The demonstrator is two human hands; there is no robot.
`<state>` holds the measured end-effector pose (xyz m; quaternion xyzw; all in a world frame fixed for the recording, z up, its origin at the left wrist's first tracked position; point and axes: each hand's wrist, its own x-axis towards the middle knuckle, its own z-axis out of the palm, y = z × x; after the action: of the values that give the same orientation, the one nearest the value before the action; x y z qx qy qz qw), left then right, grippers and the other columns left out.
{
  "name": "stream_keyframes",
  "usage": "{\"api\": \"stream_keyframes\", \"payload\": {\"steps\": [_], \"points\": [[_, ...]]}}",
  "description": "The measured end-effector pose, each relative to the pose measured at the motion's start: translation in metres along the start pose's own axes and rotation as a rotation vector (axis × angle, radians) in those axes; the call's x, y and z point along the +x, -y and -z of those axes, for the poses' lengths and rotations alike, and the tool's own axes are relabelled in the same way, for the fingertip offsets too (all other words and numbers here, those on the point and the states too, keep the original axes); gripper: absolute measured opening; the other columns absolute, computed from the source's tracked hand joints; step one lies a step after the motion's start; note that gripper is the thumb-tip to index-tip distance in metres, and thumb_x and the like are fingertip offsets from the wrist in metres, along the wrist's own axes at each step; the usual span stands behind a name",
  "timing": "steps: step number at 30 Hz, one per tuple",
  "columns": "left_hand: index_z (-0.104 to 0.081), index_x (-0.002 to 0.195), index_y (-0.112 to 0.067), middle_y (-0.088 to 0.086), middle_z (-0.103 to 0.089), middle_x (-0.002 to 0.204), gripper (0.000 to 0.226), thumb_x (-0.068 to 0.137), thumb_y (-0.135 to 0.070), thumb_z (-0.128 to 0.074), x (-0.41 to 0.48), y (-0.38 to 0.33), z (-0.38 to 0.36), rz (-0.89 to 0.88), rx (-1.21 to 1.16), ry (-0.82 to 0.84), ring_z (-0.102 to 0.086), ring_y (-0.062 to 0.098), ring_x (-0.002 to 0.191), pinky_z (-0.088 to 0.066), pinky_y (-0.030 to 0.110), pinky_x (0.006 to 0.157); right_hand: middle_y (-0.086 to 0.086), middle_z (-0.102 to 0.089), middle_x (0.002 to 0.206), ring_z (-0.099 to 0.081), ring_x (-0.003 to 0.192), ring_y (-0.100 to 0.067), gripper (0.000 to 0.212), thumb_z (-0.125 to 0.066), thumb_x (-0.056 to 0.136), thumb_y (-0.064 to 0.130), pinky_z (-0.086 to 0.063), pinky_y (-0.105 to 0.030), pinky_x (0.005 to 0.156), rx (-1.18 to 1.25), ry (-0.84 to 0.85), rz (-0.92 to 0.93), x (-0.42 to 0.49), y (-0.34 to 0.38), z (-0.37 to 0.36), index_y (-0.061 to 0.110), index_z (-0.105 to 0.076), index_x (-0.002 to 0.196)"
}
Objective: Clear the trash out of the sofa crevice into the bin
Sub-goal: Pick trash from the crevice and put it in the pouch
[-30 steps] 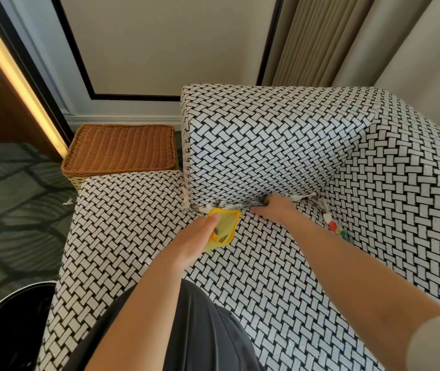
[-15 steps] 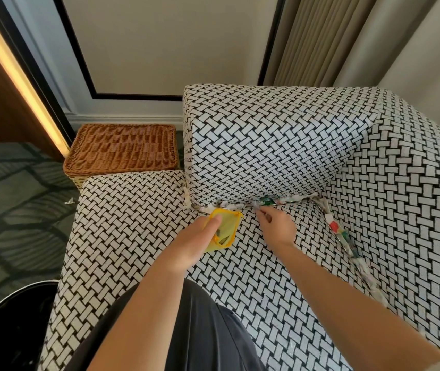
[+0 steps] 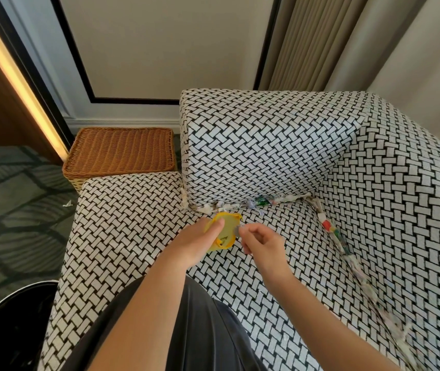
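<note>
My left hand (image 3: 197, 245) grips a yellow wrapper (image 3: 227, 231) at frame centre, its long axis running up the frame. My right hand (image 3: 261, 242) pinches a small grey scrap (image 3: 237, 231) against it. Just above, the trash (image 3: 261, 203) lines the sofa (image 3: 133, 223) crevice left to right, then bends toward the lower right. The bin (image 3: 7, 325) sits lower left.

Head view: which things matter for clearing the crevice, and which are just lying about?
Job: crevice trash; yellow wrapper in left hand; small scrap pinched by right hand; black bin.
Lying about: wicker basket; curtain; carpet.
</note>
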<state>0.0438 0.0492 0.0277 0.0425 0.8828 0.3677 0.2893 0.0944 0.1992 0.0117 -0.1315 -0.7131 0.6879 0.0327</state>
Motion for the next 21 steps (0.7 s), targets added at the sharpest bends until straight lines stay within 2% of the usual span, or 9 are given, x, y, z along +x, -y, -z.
{"api": "stream_keyframes", "payload": {"steps": [2, 5, 7, 10, 14, 17, 19, 21], "points": [[-0.046, 0.112, -0.027, -0.001, -0.055, 0.106, 0.053, 0.09, -0.065, -0.017, -0.001, -0.001, -0.001, 0.0, 0.011, 0.003, -0.052, 0.014, 0.094, -0.042, 0.034, 0.078, 0.005, -0.061, 0.057, -0.045, 0.053, -0.005, 0.014, -0.06, 0.088, 0.009, -0.039, -0.016, 0.052, -0.073, 0.031, 0.081, 0.001, 0.008, -0.007, 0.011, -0.07, 0.08], [-0.045, 0.124, -0.028, -0.002, -0.054, 0.116, 0.058, 0.091, -0.064, -0.015, -0.003, -0.004, -0.001, -0.031, 0.02, 0.015, -0.049, 0.013, 0.097, -0.037, 0.031, 0.077, -0.01, -0.065, 0.068, -0.042, 0.053, -0.005, 0.017, -0.062, 0.086, 0.01, -0.035, -0.017, 0.05, -0.211, 0.033, 0.19, 0.004, 0.013, -0.013, 0.021, -0.071, 0.079], [-0.041, 0.131, -0.03, -0.003, -0.052, 0.122, 0.06, 0.091, -0.065, -0.013, -0.004, -0.005, -0.001, -0.052, 0.014, 0.027, -0.045, 0.011, 0.098, -0.034, 0.03, 0.08, -0.001, -0.065, 0.068, -0.042, 0.051, -0.002, 0.014, -0.062, 0.086, 0.013, -0.034, -0.014, 0.049, -0.324, 0.024, 0.219, 0.007, 0.011, -0.014, 0.022, -0.073, 0.082], [-0.046, 0.125, -0.029, -0.004, -0.052, 0.114, 0.059, 0.092, -0.063, -0.011, -0.004, -0.006, -0.001, -0.055, 0.002, 0.042, -0.046, 0.009, 0.092, -0.033, 0.029, 0.076, 0.005, -0.063, 0.073, -0.045, 0.056, -0.001, 0.014, -0.058, 0.09, 0.017, -0.036, -0.014, 0.053, -0.462, 0.009, 0.223, 0.011, 0.005, -0.009, 0.019, -0.072, 0.089], [-0.043, 0.127, -0.027, 0.0, -0.052, 0.12, 0.061, 0.092, -0.063, -0.01, 0.0, -0.002, -0.001, -0.041, -0.014, 0.043, -0.045, 0.013, 0.097, -0.032, 0.031, 0.08, 0.007, -0.052, 0.062, -0.038, 0.045, -0.001, 0.018, -0.049, 0.095, 0.016, -0.03, -0.011, 0.044, -0.372, -0.108, 0.169, 0.022, -0.008, 0.011, 0.015, -0.067, 0.098], [-0.046, 0.122, -0.027, -0.002, -0.055, 0.112, 0.06, 0.091, -0.065, -0.01, 0.005, -0.003, -0.004, -0.052, -0.018, 0.034, -0.051, 0.013, 0.097, -0.037, 0.032, 0.079, 0.005, -0.052, 0.066, -0.036, 0.048, -0.003, 0.019, -0.045, 0.096, 0.016, -0.032, -0.013, 0.042, -0.401, -0.268, 0.071, 0.036, -0.03, 0.034, 0.015, -0.061, 0.107], [-0.047, 0.114, -0.027, -0.001, -0.056, 0.105, 0.059, 0.089, -0.067, -0.01, 0.01, -0.004, -0.008, -0.059, 0.004, 0.024, -0.054, 0.014, 0.094, -0.041, 0.033, 0.079, 0.005, -0.053, 0.075, -0.045, 0.059, -0.006, 0.022, -0.047, 0.095, 0.017, -0.042, -0.016, 0.052, -0.508, -0.327, 0.03, 0.044, -0.046, 0.048, 0.013, -0.058, 0.114], [-0.045, 0.111, -0.027, 0.002, -0.057, 0.102, 0.057, 0.09, -0.066, -0.01, 0.013, -0.005, -0.013, -0.075, 0.045, 0.024, -0.057, 0.017, 0.092, -0.045, 0.034, 0.08, 0.006, -0.053, 0.081, -0.051, 0.075, -0.011, 0.026, -0.053, 0.091, 0.017, -0.052, -0.031, 0.074, -0.698, -0.359, 0.055, 0.053, -0.06, 0.058, 0.014, -0.058, 0.117]]}}
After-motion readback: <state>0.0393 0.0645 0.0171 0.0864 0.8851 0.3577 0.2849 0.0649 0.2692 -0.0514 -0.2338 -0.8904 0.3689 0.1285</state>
